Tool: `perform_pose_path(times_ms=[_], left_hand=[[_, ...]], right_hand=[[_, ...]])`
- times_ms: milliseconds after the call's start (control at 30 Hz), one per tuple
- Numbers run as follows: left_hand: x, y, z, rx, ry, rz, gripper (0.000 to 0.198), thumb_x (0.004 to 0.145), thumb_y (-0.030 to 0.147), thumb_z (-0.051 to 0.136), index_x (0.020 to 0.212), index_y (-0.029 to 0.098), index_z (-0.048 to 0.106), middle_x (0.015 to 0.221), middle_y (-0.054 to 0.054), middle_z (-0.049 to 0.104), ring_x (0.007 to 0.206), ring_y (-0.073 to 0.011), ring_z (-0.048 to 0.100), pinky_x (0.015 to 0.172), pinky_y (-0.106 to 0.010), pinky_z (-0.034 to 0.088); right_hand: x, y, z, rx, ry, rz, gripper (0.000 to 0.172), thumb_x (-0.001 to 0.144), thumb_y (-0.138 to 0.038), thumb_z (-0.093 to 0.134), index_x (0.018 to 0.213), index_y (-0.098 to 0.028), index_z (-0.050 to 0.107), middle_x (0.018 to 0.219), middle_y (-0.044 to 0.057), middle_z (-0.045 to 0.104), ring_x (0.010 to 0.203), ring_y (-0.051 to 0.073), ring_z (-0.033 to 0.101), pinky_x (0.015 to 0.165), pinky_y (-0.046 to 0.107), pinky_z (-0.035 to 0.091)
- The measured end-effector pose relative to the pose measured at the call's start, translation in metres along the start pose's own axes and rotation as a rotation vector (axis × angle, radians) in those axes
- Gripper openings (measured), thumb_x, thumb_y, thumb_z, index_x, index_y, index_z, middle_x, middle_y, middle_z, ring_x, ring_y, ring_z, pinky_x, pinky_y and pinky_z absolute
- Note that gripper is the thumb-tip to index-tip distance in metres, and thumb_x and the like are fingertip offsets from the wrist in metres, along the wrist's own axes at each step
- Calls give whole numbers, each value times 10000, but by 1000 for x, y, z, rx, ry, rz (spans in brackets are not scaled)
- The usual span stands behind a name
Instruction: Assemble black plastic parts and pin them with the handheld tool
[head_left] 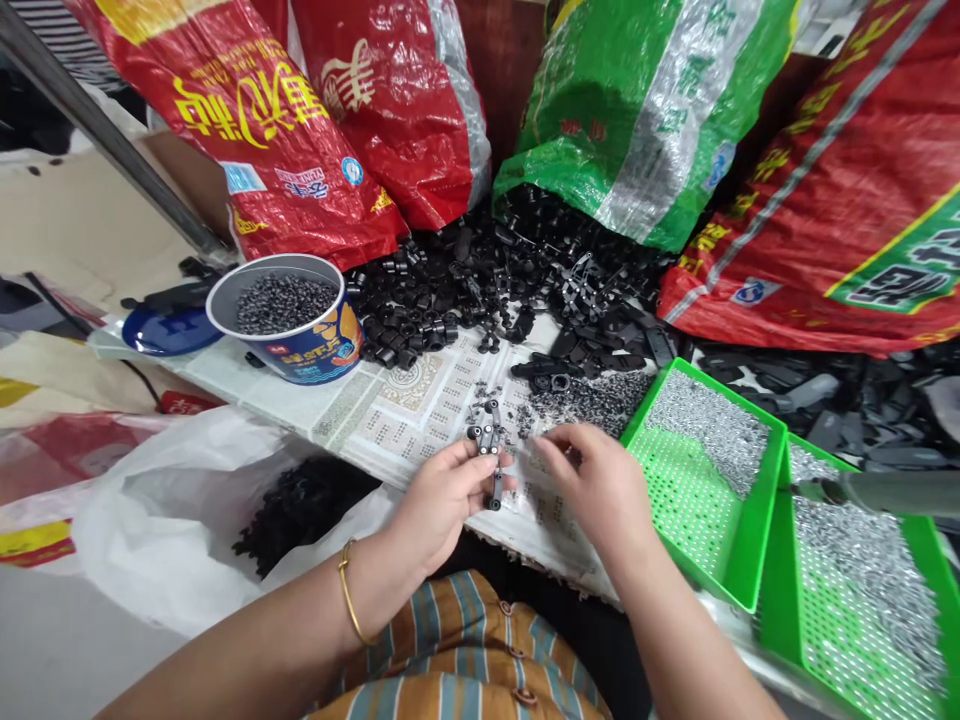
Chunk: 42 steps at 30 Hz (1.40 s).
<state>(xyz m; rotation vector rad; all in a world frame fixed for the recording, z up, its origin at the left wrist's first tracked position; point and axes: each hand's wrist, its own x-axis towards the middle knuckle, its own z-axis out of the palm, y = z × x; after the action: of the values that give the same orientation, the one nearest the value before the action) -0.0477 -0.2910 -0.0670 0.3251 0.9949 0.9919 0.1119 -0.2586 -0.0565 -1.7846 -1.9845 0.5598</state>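
My left hand [442, 500] is closed on a small black plastic part [490, 450] with round metal studs, held upright just above the newspaper-covered table [375, 410]. My right hand [592, 480] hovers right beside it, fingertips pinched together over a scatter of tiny grey metal bits [592, 400]; what they pinch is too small to name. A heap of loose black plastic parts [480, 290] lies behind both hands.
A paper tub [289, 315] of small grey pieces stands at left. Two green perforated trays [705, 480] [862, 590] hold fine metal bits at right. Red and green sacks [645, 110] line the back. A white plastic bag [225, 510] with black parts hangs left of the table edge.
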Motion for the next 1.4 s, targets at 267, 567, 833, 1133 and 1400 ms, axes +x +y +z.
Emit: perform_pose_path(times_ms=[267, 567, 833, 1133, 1400], left_hand=[[2, 5, -1, 7, 20, -32, 132, 742, 198, 610, 823, 135, 528, 859, -49, 627, 692, -135, 635, 644, -243, 443], [7, 9, 6, -48, -57, -37, 146, 724, 202, 629, 808, 137, 529, 836, -42, 619, 670, -131, 616, 642, -255, 436], [11, 2, 19, 7, -113, 48, 155, 694, 191, 642, 807, 140, 548, 705, 2, 569, 603, -84, 526, 579, -227, 366], [14, -4, 15, 195, -22, 151, 132, 662, 143, 607, 776, 151, 541, 678, 26, 570, 558, -68, 495, 596, -233, 379], [9, 0, 14, 151, -46, 49, 153, 687, 226, 625, 781, 160, 524, 750, -1, 581, 593, -88, 533, 626, -266, 419]], right_hand=[[36, 10, 11, -613, 18, -102, 128, 799, -200, 492, 781, -180, 617, 787, 85, 639, 764, 234, 569, 645, 316, 380], [13, 6, -1, -570, 273, -375, 149, 845, -242, 475, 776, -208, 603, 755, 22, 622, 727, 171, 524, 661, 280, 359], [-6, 6, -2, -361, 221, -564, 141, 828, -204, 503, 850, -224, 641, 790, 41, 654, 742, 169, 535, 730, 308, 382], [-15, -5, 5, 592, -154, 123, 198, 780, -377, 569, 800, -184, 609, 698, 33, 662, 626, 152, 581, 611, 281, 444], [-12, -4, 4, 886, -248, 283, 222, 702, -377, 641, 691, -174, 553, 594, 7, 618, 576, 136, 550, 579, 268, 404]])
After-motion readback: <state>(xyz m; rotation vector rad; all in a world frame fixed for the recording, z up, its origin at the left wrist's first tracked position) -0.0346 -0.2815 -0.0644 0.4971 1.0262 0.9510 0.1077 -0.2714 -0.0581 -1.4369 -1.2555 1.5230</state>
